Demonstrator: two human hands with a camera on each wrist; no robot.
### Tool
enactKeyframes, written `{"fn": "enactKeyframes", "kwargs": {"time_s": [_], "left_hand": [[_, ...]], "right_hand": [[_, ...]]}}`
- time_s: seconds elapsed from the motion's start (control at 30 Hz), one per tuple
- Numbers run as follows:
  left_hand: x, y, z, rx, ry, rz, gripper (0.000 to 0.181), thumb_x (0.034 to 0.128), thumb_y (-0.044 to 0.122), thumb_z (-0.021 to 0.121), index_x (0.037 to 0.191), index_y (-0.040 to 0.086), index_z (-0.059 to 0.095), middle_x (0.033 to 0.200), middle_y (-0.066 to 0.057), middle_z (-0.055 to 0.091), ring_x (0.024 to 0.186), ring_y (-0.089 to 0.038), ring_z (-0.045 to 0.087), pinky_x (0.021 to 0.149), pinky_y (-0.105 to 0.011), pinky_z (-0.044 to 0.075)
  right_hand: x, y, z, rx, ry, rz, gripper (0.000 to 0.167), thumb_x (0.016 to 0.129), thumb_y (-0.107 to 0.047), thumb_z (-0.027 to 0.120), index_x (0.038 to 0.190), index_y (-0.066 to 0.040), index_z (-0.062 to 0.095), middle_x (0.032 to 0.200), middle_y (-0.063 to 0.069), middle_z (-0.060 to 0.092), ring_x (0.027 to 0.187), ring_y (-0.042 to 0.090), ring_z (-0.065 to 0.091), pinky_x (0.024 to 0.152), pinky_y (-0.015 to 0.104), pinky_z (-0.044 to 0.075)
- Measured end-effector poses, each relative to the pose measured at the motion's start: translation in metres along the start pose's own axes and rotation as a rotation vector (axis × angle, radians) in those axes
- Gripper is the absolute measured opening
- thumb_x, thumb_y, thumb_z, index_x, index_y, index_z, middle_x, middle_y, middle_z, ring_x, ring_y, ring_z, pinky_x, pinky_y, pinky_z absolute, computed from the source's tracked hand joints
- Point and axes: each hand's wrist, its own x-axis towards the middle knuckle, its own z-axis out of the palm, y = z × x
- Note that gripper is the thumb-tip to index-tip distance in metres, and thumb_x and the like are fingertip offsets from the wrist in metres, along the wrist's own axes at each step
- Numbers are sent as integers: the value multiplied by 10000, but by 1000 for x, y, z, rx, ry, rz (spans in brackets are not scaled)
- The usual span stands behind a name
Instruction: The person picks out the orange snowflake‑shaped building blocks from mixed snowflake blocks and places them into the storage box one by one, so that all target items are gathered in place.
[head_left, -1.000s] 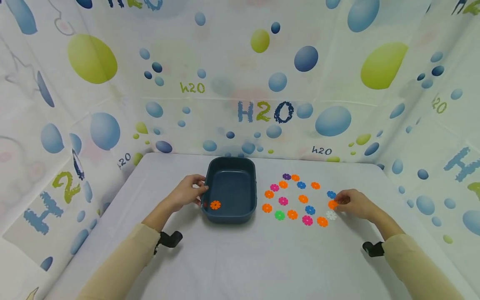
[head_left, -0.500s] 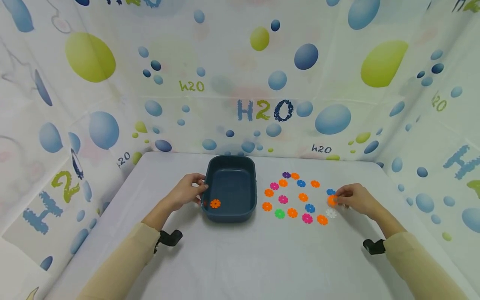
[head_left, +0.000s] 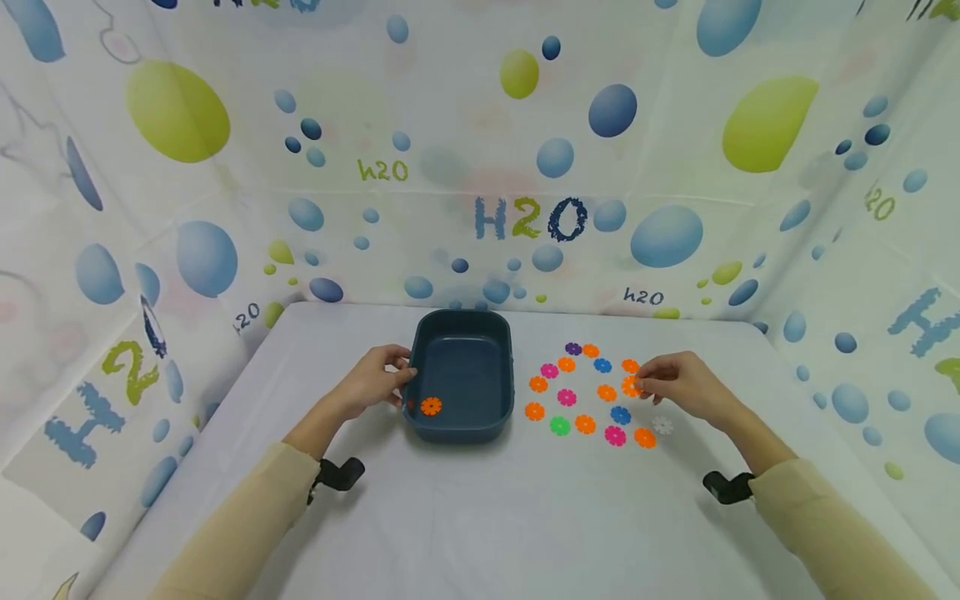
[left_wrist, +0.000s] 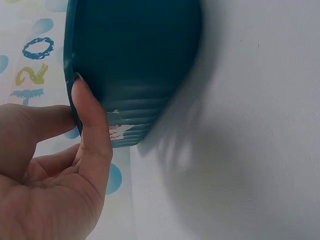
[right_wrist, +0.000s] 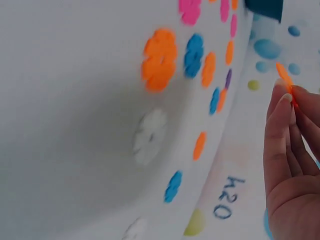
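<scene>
My left hand (head_left: 371,379) grips the left rim of a dark teal rectangular tub (head_left: 512,367); the left wrist view shows the tub's ribbed outer wall (left_wrist: 140,75) beside the fingers. One orange flower-shaped disc (head_left: 431,406) lies flat inside, near the front left. Over the right side of the table, my right hand (head_left: 686,387) pinches another orange flower-shaped disc (right_wrist: 284,74) by its edge, raised off the cloth. Beneath that hand lie a white disc (head_left: 662,425) and a blue disc (right_wrist: 173,186), the latter hidden by the hand in the head view.
Several orange, pink, blue, green and purple discs (head_left: 567,397) are spread between the tub and my right hand. A white cloth covers the table (head_left: 480,517). A curtain with printed bubbles (head_left: 450,108) hangs behind and along both sides.
My right hand has picked the orange disc up from beside the white one and carried it left. The left hand has stayed on the tub's rim.
</scene>
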Motion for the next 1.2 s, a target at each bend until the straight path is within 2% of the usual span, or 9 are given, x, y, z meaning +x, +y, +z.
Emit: {"fn": "enactKeyframes", "kwargs": {"time_s": [0.17,0.37,0.47,0.6,0.67,0.9,1.07,1.17,1.2], "left_hand": [[1,0,0,5,2,-6,476,1046,74,563,1455,-112,405,1071,-168,510,796,-212,619,658,-313,625],[0,1,0,2,8,0,477,1045,68,563,1455,-116,404,1067,-169,509,777,-211,618,650,-311,624],[0,1,1,5,6,-6,477,1044,66,563,1454,-118,403,1062,-166,509,774,-216,619,649,-310,624],[-1,2,2,5,9,-11,476,1041,61,566,1452,-119,405,1054,-164,510,771,-221,616,644,-313,624],[-1,2,2,3,11,-11,472,1041,60,565,1451,-114,409,1054,-163,509,773,-221,611,643,-311,622],[-1,1,3,-5,7,8,471,1035,54,574,1443,-119,415,1049,-169,507,734,-202,608,612,-309,615],[-1,1,2,-5,9,17,470,1037,57,569,1442,-122,411,1053,-171,512,703,-192,611,608,-307,615],[-1,0,1,-2,8,19,473,1040,63,568,1444,-122,407,1060,-174,512,707,-196,615,616,-309,618],[-1,0,1,-1,7,19,473,1041,65,569,1444,-122,407,1062,-175,511,713,-196,616,619,-309,619]], "right_hand": [[5,-20,14,0,8,-58,206,1011,-111,652,1161,22,699,1022,159,739,918,398,693,767,235,600],[11,-41,32,-21,36,-117,179,1001,-122,670,1139,-21,721,987,97,746,900,390,697,776,232,598],[13,-49,41,6,24,-150,173,996,-122,678,1137,-34,726,983,69,747,919,390,704,795,274,613],[19,-57,54,40,19,-216,157,988,-116,691,1115,-34,731,955,74,746,900,396,708,804,409,632],[22,-60,60,59,26,-246,157,983,-118,700,1107,-27,732,937,80,742,882,405,706,800,437,631],[30,-78,81,113,38,-271,196,976,-132,713,1136,-22,740,999,132,745,920,397,715,805,298,622],[37,-89,95,143,45,-301,150,966,-133,727,1096,-63,753,962,81,753,865,333,726,804,399,632],[42,-94,102,156,45,-324,136,964,-135,731,1079,-68,757,934,54,752,824,261,729,794,406,634],[43,-96,104,166,44,-328,131,963,-133,730,1074,-70,758,929,52,751,826,278,730,795,416,633]]}}
